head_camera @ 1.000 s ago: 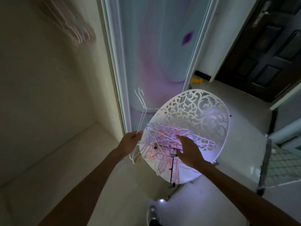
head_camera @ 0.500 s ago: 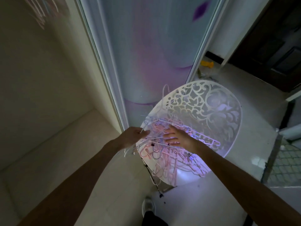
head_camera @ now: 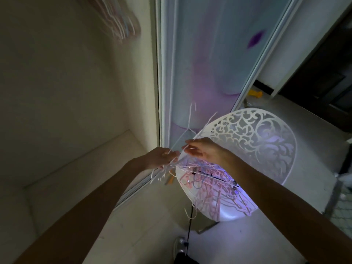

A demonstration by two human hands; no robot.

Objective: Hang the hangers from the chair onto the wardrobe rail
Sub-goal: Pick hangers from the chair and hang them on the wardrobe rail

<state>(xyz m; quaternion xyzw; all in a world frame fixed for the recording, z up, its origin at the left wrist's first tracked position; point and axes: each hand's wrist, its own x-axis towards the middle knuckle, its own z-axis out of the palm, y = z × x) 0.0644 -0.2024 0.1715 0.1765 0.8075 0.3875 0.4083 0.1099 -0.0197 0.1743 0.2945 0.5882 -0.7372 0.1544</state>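
A white chair (head_camera: 253, 141) with a cut-out scroll back stands right of centre, its seat heaped with several thin pink and white hangers (head_camera: 211, 189). My left hand (head_camera: 162, 157) grips a bundle of white hangers (head_camera: 182, 136) just left of the seat, their hooks pointing up. My right hand (head_camera: 202, 150) pinches a thin white hanger at that bundle, above the seat's near edge. Blurred hangers hang on the wardrobe rail (head_camera: 118, 21) at the top left.
The open wardrobe's pale inner wall (head_camera: 66, 92) and floor fill the left. A sliding door (head_camera: 205, 60) with a purple pattern stands behind the chair. A dark door (head_camera: 327, 77) is at the far right, a small yellow object (head_camera: 256, 94) on the tiled floor.
My right hand lifted off the pile on the seat and came up beside my left hand with a hanger. The left hand's bundle rose a little. The camera tilted up.
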